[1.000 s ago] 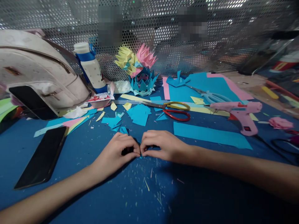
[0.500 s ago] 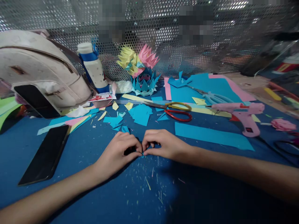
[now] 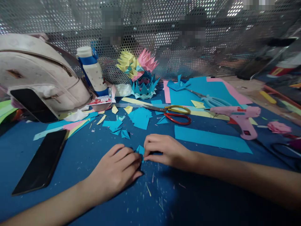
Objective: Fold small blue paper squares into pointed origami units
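Two hands to one small, folded, bright-blue paper piece, set between them at the near middle of the dark blue table. Pinched its right edge with the right hand, thumb and forefinger drawn together at the tips. Rested the left hand at its left edge, fingers bent and bunched, thumb spread apart on the near side; could not tell a grip from a mere touch there.

Just beyond, saw a small folded blue paper triangle and, farther back, a pile of cut blue paper squares. Found scissors with one yellow and one red handle lying beyond the right hand, and a long blue paper strip near the right wrist. Farther right, noted a pink plastic glue gun, with light-blue-handled scissors partly across stacked blue and pink paper sheets.

On the left, had a flat black phone, a second phone leaning before a cream backpack, and a white bottle with blue bands. Farthest back, saw spiky yellow and pink folded-paper shapes above a pointed blue paper bowl.
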`<state>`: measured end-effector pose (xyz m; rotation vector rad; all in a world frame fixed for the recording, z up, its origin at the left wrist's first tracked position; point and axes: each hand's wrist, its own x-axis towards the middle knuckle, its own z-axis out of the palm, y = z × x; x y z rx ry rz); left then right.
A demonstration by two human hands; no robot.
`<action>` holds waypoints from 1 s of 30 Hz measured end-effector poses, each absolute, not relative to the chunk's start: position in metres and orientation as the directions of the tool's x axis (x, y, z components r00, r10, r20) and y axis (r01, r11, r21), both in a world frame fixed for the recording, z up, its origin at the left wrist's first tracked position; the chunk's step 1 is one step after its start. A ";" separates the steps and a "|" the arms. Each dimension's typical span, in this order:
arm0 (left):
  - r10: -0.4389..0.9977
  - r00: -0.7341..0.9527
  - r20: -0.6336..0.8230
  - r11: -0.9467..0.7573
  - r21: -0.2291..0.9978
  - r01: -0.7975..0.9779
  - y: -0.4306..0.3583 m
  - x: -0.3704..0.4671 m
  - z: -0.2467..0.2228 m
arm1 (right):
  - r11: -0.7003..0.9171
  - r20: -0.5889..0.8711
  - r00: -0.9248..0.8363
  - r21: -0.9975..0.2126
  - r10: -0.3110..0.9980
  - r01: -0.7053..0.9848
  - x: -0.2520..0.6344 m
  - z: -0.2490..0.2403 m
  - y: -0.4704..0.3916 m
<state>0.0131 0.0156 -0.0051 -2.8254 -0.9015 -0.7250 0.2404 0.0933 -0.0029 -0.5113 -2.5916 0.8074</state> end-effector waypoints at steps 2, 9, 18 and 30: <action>0.542 0.717 0.439 -0.814 0.063 0.577 0.010 0.013 -0.005 | 0.799 0.264 -0.867 -0.559 0.423 0.220 0.241 -0.004 0.093; 0.574 0.718 0.395 -0.788 0.028 0.615 -0.002 0.009 -0.009 | 0.904 0.273 -0.893 -0.343 0.357 0.256 0.241 -0.003 0.092; 0.568 0.716 0.405 -0.780 -0.012 0.625 -0.004 0.008 -0.013 | 0.921 0.256 -0.909 -0.302 0.328 0.247 0.241 -0.004 0.095; 0.511 0.756 0.409 -0.798 -0.101 0.594 -0.006 0.013 -0.006 | 0.988 0.363 -0.919 -0.041 0.155 0.150 0.243 -0.002 0.092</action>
